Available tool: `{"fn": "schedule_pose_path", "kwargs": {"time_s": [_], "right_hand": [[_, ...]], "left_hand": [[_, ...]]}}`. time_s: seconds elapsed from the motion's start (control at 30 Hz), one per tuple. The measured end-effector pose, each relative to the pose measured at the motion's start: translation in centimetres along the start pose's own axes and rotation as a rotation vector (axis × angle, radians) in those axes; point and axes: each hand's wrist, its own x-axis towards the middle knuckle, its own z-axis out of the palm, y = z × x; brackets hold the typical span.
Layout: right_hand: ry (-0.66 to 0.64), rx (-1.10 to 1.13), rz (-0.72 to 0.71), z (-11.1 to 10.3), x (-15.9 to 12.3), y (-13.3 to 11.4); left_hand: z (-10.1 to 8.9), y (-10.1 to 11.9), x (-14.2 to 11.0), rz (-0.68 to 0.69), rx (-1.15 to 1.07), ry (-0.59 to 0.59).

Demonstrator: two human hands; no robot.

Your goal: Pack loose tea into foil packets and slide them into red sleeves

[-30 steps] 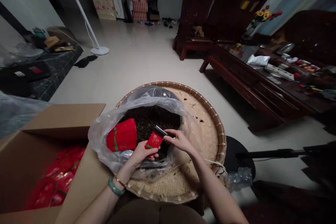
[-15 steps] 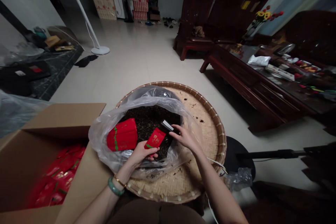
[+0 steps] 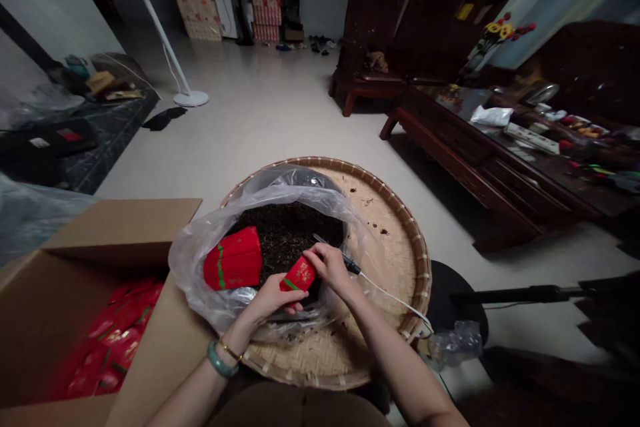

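My left hand is closed around the lower end of a small red packet with gold print and a green band. The fingers of my right hand pinch its upper end. Behind my right hand, a slim black tool with a white cord lies at the right side of a clear plastic bag; my hand hides its middle. Dark, dry tea-like leaves fill the open bag. On them, at the left, rests a stack of flat red packets.
The bag sits on a round woven bamboo tray with scattered leaf bits. At left, an open cardboard box contains many red packets. A black round stand base is right of the tray. Farther off are a white fan and a dark wooden table.
My right hand has let go of the black tool, which now lies behind it, and has moved left and down onto the packet's upper end. My left hand keeps hold of the packet.
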Motion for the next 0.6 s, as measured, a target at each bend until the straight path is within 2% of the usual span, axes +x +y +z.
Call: {"fn": "schedule_pose_path", "kwargs": {"time_s": [0.13, 0.27, 0.3, 0.4, 0.43, 0.5, 0.53, 0.57, 0.6], "right_hand": [[0.044, 0.101, 0.065, 0.2, -0.3, 0.0], [-0.035, 0.218, 0.162, -0.7, -0.6, 0.8], [-0.021, 0.271, 0.210, -1.0, -0.6, 1.1], [0.182, 0.407, 0.330, -1.8, -0.1, 1.3], [0.261, 0.426, 0.347, -1.9, 0.2, 0.9], [0.310, 0.463, 0.332, -1.6, 0.6, -1.2], [0.289, 0.503, 0.319, -1.3, 0.8, -2.8], [0.173, 0.637, 0.278, -0.8, 0.9, -4.6], [-0.005, 0.770, 0.201, -0.4, 0.9, -6.5]], "left_hand": [[-0.1, 0.1, -0.2, -0.008, -0.025, -0.021], [-0.2, 0.0, -0.2, 0.004, -0.061, -0.036], [-0.3, 0.0, -0.1, 0.011, -0.071, -0.050], [-0.5, -0.4, 0.0, 0.027, -0.098, -0.121], [-0.5, -0.5, 0.1, 0.026, -0.102, -0.136], [-0.3, -0.7, 0.1, 0.017, -0.091, -0.137], [-0.2, -0.7, 0.2, 0.022, -0.076, -0.114], [0.0, -0.7, 0.2, 0.040, -0.060, -0.080], [0.2, -0.6, 0.2, 0.064, -0.047, -0.037]]}}
